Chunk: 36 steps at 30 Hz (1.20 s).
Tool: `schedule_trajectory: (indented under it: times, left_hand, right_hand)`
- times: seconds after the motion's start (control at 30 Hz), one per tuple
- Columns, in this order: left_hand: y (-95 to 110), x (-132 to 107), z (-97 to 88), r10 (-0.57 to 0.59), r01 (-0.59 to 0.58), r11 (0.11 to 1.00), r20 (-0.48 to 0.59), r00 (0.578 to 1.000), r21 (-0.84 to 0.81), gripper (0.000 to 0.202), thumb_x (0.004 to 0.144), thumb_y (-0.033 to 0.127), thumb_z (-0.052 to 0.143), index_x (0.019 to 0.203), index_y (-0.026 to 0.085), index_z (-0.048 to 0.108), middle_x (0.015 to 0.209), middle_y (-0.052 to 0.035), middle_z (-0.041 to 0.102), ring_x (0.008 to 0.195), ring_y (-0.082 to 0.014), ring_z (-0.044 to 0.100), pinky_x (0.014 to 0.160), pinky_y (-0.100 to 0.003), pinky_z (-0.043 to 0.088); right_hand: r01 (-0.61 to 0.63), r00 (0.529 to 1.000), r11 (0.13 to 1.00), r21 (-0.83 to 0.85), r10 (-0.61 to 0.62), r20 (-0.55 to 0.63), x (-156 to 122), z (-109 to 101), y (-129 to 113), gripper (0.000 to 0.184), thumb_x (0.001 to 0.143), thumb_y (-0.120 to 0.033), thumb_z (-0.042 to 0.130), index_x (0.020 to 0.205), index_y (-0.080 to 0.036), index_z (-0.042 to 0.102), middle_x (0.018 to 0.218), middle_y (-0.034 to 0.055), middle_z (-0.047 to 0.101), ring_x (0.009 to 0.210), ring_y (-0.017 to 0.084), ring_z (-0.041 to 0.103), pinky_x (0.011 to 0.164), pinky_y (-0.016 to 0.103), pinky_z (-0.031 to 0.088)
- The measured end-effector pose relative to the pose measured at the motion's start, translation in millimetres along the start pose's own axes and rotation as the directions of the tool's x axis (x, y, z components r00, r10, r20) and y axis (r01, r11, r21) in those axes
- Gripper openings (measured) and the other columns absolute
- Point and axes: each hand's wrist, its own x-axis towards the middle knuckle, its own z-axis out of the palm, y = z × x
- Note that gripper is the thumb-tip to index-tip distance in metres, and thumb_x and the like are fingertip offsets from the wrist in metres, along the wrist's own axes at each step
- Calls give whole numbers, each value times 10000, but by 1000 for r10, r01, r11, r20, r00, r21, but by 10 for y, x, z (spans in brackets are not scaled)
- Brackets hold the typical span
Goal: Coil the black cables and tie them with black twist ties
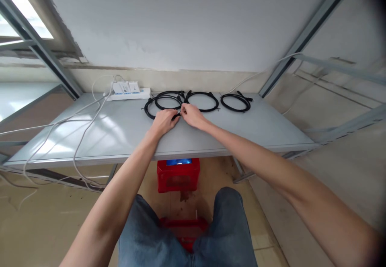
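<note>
Seated at a grey shelf (pixel 229 134), a person grips a looped black cable (pixel 146 113) with both hands, the left hand (pixel 165 121) closed around it and the right hand (pixel 193 115) pinching just beside. The short stretch between them runs crosswise, rising slightly rightward; the loop lies behind and left, nearer the left hand.

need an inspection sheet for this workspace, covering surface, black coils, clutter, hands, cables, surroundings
Surface: grey shelf, glare at left
Job's things: four black cable coils
Clutter: white power strip with adapters, back left
Hands: left hand holds the near-left coil; right hand meets it, grip unclear
Cables: white cables drape over the front edge, left
Surroundings: pale wall behind; red stool below, lit screen on top
</note>
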Motion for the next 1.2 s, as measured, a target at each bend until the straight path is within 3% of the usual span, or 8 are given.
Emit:
schedule_trajectory:
  times: [0.07, 0.17, 0.4, 0.5, 0.7, 1.07, 1.2]
  left_hand:
    - [-3, 4, 1, 7, -7, 1000, 3, 1000, -15, 291, 1095, 352, 544, 1149, 188, 779, 1220, -175, 835, 1176, -376, 765, 804, -398, 486]
    - [-4, 7, 1, 15, -15, 999, -5, 1000, -41, 321, 1102, 347, 522, 1183, 178, 782, 1262, -179, 832, 1180, -369, 768, 827, -396, 505]
    - [4, -4, 8, 3, -4, 999, -10, 1000, -48, 302, 1096, 340, 531, 1158, 186, 783, 1244, -180, 834, 1196, -375, 763, 854, -401, 519]
    - [-7, -9, 20, -2, 1, 999, -19, 1000, -41, 290, 1097, 344, 530, 1100, 187, 774, 1185, -179, 837, 1162, -372, 771, 823, -398, 503]
    - [-14, 1, 20, -4, 3, 999, -27, 1000, -42, 298, 1102, 365, 527, 1087, 195, 771, 1172, -174, 837, 1134, -364, 770, 808, -399, 494]
    - [-22, 18, 36, -11, 10, 999, -19, 1000, -33, 289, 1086, 376, 545, 1064, 201, 774, 1151, -180, 833, 1112, -376, 762, 812, -411, 490]
    - [-20, 12, 27, -14, 13, 999, -13, 1000, -35, 275, 1081, 375, 557, 1070, 204, 773, 1165, -178, 837, 1133, -383, 765, 806, -405, 482]
  right_hand:
    - [198, 980, 937, -288, -196, 35, -20, -32, -2, 208, 1086, -53, 549, 1203, -164, 678, 1195, 149, 794, 1054, 271, 749, 813, 322, 482]
    - [367, 930, 777, -511, -311, 195, -17, -105, -28, 422, 1021, 55, 503, 1384, -117, 634, 1329, 206, 759, 1128, 317, 758, 845, 363, 506]
    - [598, 801, 524, -607, -425, 422, 132, -213, 80, 355, 1050, 20, 495, 1322, -98, 690, 1195, 196, 782, 1032, 304, 762, 796, 361, 489]
    - [626, 776, 446, -640, -435, 456, 136, -196, 123, 342, 1090, -13, 470, 1330, -85, 703, 1176, 204, 779, 988, 293, 758, 759, 356, 479]
    - [610, 783, 416, -674, -445, 434, 94, -224, 109, 416, 1112, -3, 393, 1368, -37, 720, 1230, 248, 764, 1099, 313, 723, 784, 362, 485]
    - [619, 780, 425, -661, -432, 453, 109, -236, 83, 459, 1066, 31, 377, 1257, -14, 792, 1177, 266, 770, 1055, 319, 699, 758, 372, 451]
    - [564, 824, 491, -664, -383, 417, 104, -204, 38, 420, 1050, 29, 427, 1259, -32, 787, 1219, 257, 777, 1046, 313, 727, 761, 368, 465]
